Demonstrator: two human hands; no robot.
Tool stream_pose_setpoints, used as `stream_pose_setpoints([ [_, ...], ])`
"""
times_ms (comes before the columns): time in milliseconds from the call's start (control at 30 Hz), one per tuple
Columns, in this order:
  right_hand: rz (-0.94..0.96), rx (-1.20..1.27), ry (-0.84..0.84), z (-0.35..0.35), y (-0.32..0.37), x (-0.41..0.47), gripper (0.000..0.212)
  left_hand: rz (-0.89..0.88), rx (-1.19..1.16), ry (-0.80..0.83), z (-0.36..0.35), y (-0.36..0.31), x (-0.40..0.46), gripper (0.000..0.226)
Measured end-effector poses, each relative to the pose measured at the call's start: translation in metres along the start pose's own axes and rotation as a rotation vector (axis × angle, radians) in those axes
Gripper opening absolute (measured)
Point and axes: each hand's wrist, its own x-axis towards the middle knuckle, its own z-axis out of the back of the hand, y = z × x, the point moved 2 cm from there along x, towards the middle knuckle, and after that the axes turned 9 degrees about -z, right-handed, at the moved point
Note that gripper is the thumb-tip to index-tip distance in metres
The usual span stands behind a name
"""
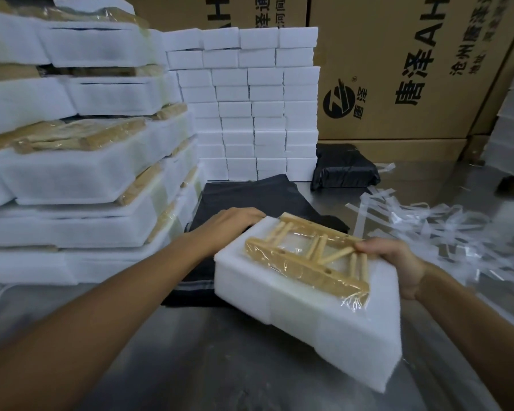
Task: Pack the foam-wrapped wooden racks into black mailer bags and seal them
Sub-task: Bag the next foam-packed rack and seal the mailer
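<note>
I hold the foam-wrapped rack [306, 289] over the desk [190, 366], left hand [235, 223] and right hand [395, 262] grasping opposite ends (fingers curled); best kept level while lowering toward the mailer bags [250, 197].

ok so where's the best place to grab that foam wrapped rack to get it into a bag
Judging by its shape, grip the foam-wrapped rack by its two short foam ends, coming from both sides, as the left hand and right hand do now. It is broad and flat, and the film-covered wooden slats on top look fragile.
</note>
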Motion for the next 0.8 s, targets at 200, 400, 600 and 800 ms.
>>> stream_pose_setpoints([
  [200, -0.004, 0.051, -0.083, 0.009, 0.000, 0.010, 0.042, -0.139, 0.136, 0.078, 0.011, 0.008, -0.016, 0.075],
  [400, 0.065, 0.273, -0.290, 0.026, -0.016, 0.010, 0.030, -0.092, 0.226, 0.055, 0.000, 0.014, -0.033, 0.116],
  [600, 0.080, 0.069, -0.330, 0.019, -0.011, 0.010, 0.015, -0.006, -0.092, -0.094, -0.006, 0.013, -0.028, 0.111],
  [800, 0.053, -0.135, -0.273, 0.013, -0.008, 0.013, 0.022, -0.044, 0.000, 0.047, 0.016, 0.005, -0.015, 0.098],
])
